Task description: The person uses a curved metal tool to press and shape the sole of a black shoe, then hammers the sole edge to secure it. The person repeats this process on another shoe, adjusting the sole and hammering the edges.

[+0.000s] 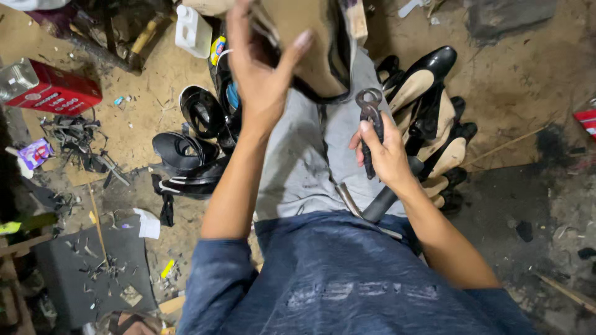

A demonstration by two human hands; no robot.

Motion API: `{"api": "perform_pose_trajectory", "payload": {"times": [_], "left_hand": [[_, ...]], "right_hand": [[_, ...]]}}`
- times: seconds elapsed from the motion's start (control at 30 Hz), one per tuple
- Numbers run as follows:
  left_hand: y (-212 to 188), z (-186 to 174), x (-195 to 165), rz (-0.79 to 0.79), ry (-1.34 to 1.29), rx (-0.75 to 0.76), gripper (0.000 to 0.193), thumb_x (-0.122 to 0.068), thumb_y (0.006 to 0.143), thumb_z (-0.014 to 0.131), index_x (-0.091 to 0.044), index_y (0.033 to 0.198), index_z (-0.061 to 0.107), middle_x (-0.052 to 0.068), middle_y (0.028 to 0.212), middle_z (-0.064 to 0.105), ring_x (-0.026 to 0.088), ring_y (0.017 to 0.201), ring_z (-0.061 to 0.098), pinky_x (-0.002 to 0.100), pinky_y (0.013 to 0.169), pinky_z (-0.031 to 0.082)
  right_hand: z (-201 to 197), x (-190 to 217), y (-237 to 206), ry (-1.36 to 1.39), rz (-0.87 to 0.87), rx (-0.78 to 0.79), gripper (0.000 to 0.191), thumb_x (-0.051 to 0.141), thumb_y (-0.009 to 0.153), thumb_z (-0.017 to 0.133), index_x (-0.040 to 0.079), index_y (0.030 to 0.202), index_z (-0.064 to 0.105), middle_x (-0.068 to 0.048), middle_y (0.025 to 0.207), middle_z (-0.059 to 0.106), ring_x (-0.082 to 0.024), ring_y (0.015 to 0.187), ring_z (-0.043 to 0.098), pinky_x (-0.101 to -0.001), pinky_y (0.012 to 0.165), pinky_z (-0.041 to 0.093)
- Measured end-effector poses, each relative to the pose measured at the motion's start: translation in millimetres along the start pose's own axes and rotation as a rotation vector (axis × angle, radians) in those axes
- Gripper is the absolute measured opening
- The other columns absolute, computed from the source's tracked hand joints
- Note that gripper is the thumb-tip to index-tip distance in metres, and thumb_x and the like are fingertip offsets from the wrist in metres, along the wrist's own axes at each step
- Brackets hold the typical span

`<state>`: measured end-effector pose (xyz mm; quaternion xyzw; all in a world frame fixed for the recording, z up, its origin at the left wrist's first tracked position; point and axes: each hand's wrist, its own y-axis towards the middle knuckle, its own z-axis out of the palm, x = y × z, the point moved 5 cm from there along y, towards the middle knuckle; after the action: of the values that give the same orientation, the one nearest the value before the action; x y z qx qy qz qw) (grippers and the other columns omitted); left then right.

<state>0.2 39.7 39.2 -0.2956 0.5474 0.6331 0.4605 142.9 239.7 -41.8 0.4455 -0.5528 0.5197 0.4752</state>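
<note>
Pincers [370, 124] stand upright in the right hand [388, 155], fingers wrapped tight round the handles, rounded head pointing toward twelve o'clock. At about eleven o'clock from that head, near but apart, hangs the tan shoe upper [313, 46] with its dark edge, its long axis running roughly twelve to six. The left hand [261, 80] clamps it, thumb pressed on the tan face and fingers curled behind. Finished black heels [428, 93] lie at three o'clock, on the dusty floor [515, 74].
</note>
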Motion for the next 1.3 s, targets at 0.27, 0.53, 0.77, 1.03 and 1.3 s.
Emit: {"api": "perform_pose_trajectory", "payload": {"times": [0.27, 0.53, 0.77, 1.03, 1.3], "left_hand": [[-75, -72, 24, -0.286, 0.252, -0.004, 0.045, -0.003, 0.083, 0.089, 0.002, 0.118, 0.062, 0.009, 0.115, 0.072, 0.018, 0.107, 0.069, 0.032, 0.098, 0.057], [-94, -62, 4, -0.128, 0.347, 0.104, 0.037, 0.008, 0.096, 0.072, 0.001, 0.132, 0.066, 0.013, 0.134, 0.072, 0.022, 0.127, 0.068, 0.033, 0.113, 0.052], [-112, -40, -24, 0.068, 0.520, 0.192, 0.044, 0.012, 0.087, 0.075, -0.001, 0.128, 0.066, 0.016, 0.135, 0.069, 0.030, 0.133, 0.066, 0.035, 0.115, 0.052], [-98, -47, -13, 0.043, 0.494, 0.134, 0.042, 0.011, 0.089, 0.074, -0.001, 0.128, 0.066, 0.014, 0.132, 0.071, 0.026, 0.127, 0.070, 0.033, 0.111, 0.055], [-81, -60, 26, -0.111, 0.379, 0.031, 0.044, 0.013, 0.089, 0.067, 0.000, 0.130, 0.067, 0.013, 0.130, 0.074, 0.019, 0.124, 0.070, 0.030, 0.110, 0.053]], "right_hand": [[24, -4, 11, -0.021, 0.095, 0.270, 0.021, 0.022, 0.108, 0.058, 0.001, 0.105, 0.055, -0.010, 0.085, 0.065, -0.014, 0.066, 0.064, -0.0286, 0.061, 0.055], [56, 43, 1, -0.316, -0.134, 0.484, 0.022, 0.014, 0.104, 0.060, 0.000, 0.121, 0.063, -0.013, 0.127, 0.069, -0.021, 0.116, 0.064, -0.0344, 0.102, 0.049], [53, 78, -14, -0.422, -0.050, 0.509, 0.027, 0.017, 0.101, 0.062, 0.000, 0.122, 0.063, -0.011, 0.116, 0.071, -0.021, 0.109, 0.068, -0.0343, 0.095, 0.051], [61, 53, -3, -0.596, 0.074, 0.308, 0.022, 0.022, 0.105, 0.058, 0.002, 0.103, 0.048, -0.018, 0.077, 0.063, -0.032, 0.067, 0.065, -0.0441, 0.063, 0.049], [96, 25, 21, -0.617, -0.385, 0.093, 0.020, 0.013, 0.110, 0.056, -0.003, 0.114, 0.045, -0.030, 0.097, 0.061, -0.051, 0.088, 0.059, -0.0553, 0.073, 0.046]]}}
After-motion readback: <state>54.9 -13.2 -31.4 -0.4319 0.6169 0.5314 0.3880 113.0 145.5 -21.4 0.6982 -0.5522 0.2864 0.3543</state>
